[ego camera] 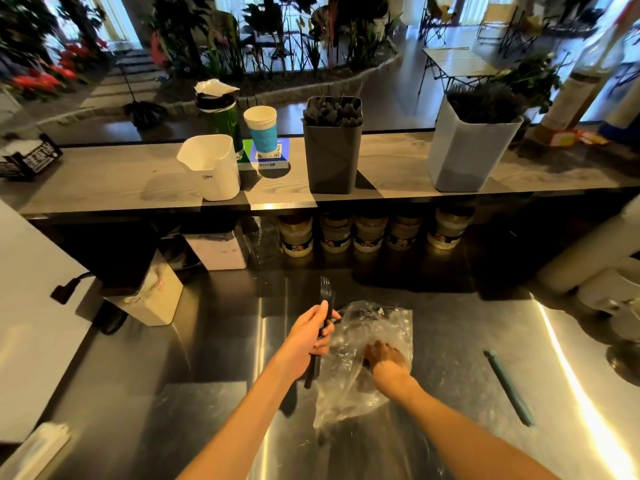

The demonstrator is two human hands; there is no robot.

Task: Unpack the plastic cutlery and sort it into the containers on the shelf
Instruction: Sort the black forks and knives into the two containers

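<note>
I stand at a steel tabletop (450, 341), scuffed and streaked with bright reflections, and a grey wood-grain shelf (398, 168) runs across above its far edge. Beyond the shelf the room opens onto a glossy dark floor, a curved bed of green plants with red flowers on the left, and a folding table with chairs on the right.

Three containers stand on the shelf: a white container (211, 166) on the left, a dark grey container (331, 157) in the middle packed with black cutlery, and a pale grey container (467, 150) on the right bristling with black utensils. A blue-banded paper cup (261, 129) and a green bottle (221, 116) stand behind the white one. Under the shelf I count five jars (367, 232) in a row. One teal pen (509, 388) lies on the tabletop to my right.

My left grip (308, 337) is clenched around a small bunch of black plastic forks (325, 296), matte, tines pointing away from me, handles sticking out below my palm. My right grip (384, 356) is inside the clear crinkled plastic bag (349, 386) lying on the tabletop; whether it is grasping anything, I cannot tell
</note>
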